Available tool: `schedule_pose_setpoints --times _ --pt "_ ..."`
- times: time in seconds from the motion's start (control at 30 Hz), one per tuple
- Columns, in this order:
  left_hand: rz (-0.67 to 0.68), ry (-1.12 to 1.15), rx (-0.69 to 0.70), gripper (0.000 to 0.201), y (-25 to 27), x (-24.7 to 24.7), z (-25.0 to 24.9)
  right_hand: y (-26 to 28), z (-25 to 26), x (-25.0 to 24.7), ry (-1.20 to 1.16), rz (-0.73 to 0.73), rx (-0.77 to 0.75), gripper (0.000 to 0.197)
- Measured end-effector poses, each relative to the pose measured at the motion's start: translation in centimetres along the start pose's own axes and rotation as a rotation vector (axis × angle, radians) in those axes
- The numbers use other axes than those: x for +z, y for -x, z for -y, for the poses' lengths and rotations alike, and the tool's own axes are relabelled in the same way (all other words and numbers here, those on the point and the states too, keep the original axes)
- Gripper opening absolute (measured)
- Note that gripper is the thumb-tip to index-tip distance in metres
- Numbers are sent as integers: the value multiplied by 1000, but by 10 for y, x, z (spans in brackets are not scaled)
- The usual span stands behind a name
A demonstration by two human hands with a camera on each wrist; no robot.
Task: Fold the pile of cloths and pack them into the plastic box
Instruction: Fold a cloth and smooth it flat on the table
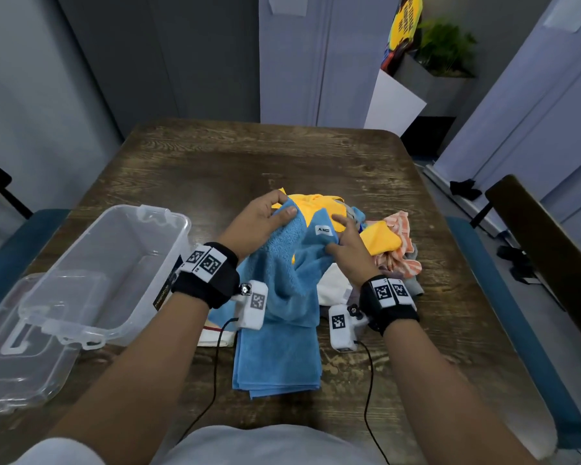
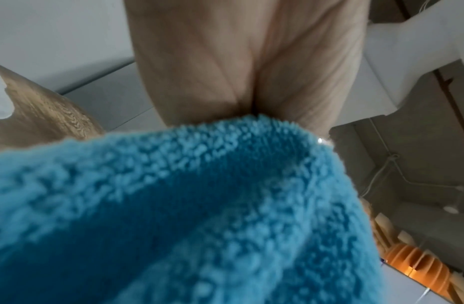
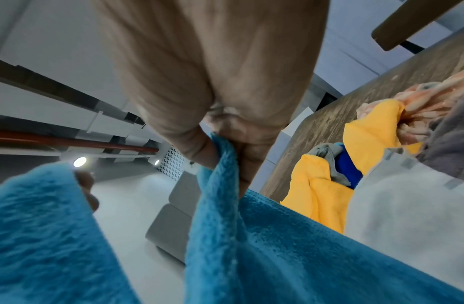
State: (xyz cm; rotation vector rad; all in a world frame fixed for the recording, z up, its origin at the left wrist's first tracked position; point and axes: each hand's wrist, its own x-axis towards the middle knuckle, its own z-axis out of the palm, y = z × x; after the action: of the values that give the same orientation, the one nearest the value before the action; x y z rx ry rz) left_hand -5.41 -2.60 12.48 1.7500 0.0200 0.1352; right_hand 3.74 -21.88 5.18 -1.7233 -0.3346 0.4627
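The left hand (image 1: 264,218) pinches a corner of the fluffy blue terry cloth (image 1: 282,263), the right hand (image 1: 348,245) seemingly nips its edge above the jumbled cloth pile (image 1: 396,243), and the clear plastic box (image 1: 161,213) sits left of the left hand.

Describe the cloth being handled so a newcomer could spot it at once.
On the wooden table, right of the plastic box, the left hand and right hand hold a blue terry cloth. Unlike the flat folded blue cloth below it, this one hangs rumpled and bears a white label.
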Motion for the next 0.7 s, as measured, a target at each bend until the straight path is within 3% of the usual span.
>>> schedule_pose_setpoints --times 0.1,0.17,0.33,0.47,0.7 --pt "24 -55 -11 18 -2 8 15 7 4 10 10 46 -31 49" --pt "22 -95 -3 20 -4 13 22 10 6 15 22 85 -77 45" --pt "-82 -68 -55 16 -6 18 36 21 11 21 -27 171 -127 54" --pt "-132 -44 -97 29 -7 16 42 23 12 21 -68 214 -132 60" --pt "-154 -107 -90 14 -10 15 47 19 11 21 -47 233 -142 64"
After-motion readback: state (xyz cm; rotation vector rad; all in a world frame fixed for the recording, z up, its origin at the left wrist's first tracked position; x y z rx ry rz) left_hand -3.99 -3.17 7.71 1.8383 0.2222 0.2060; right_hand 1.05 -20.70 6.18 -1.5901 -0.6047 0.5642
